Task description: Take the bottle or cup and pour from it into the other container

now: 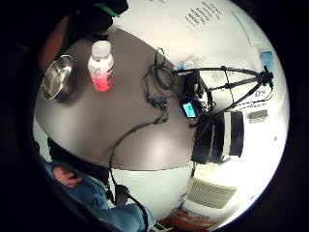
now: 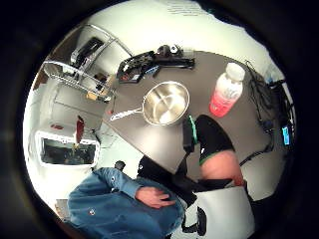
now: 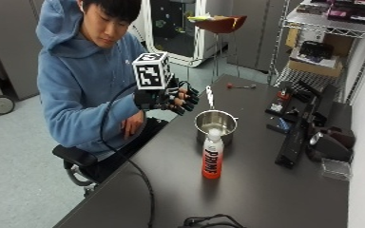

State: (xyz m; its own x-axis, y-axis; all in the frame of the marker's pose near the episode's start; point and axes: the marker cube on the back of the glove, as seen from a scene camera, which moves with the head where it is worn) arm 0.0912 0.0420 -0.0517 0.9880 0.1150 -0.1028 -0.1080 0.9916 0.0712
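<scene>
Outside view: bottle [image 3: 212,158] is standing upright, cap up, below the gloved right hand [image 3: 170,99], which is hovering with relaxed fingers grasping nothing, pan [image 3: 215,123] sitting between them near the table edge [image 3: 132,166].

The dark grey table [image 3: 252,199] carries a bottle [image 3: 212,158] of red-orange drink with a white cap, standing upright near the middle of the surface. Just beside it stands a steel saucepan [image 3: 215,124], its handle [image 3: 209,96] pointing toward the table edge. Black equipment [image 3: 299,130] lies along the side nearest the wire shelving, and a coil of black cable [image 3: 211,221] rests at the near end.
</scene>
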